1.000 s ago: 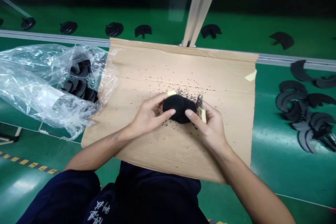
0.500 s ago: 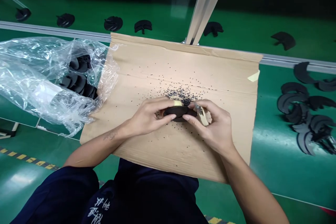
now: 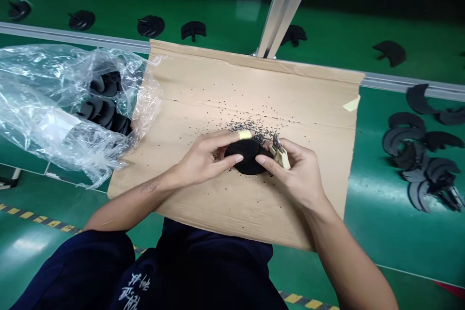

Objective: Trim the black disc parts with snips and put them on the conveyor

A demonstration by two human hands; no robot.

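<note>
A flat, black, rounded plastic part [image 3: 247, 157] is held over the cardboard between my two hands. My left hand [image 3: 209, 159] pinches its left side, thumb on top and a yellow band around one finger. On the right edge, the thumb of my right hand [image 3: 300, 169] presses the same part. Tucked in that right hand is a small pair of nippers [image 3: 280, 155] with cream handles, its metal jaws pointing up and away from the part. Many tiny black bits [image 3: 250, 126] lie scattered on the cardboard [image 3: 218, 213] behind and around the part.
A clear plastic bag [image 3: 39, 92] with several black parts [image 3: 105, 112] lies at the left. More curved black parts [image 3: 425, 150] are piled on the green surface at the right. Several stand behind a metal rail [image 3: 410, 85], near an upright metal post [image 3: 285, 9].
The black part has tilted so that more of its broad flat face shows. The nippers' jaws have turned upward in my right hand. The view has shifted slightly.
</note>
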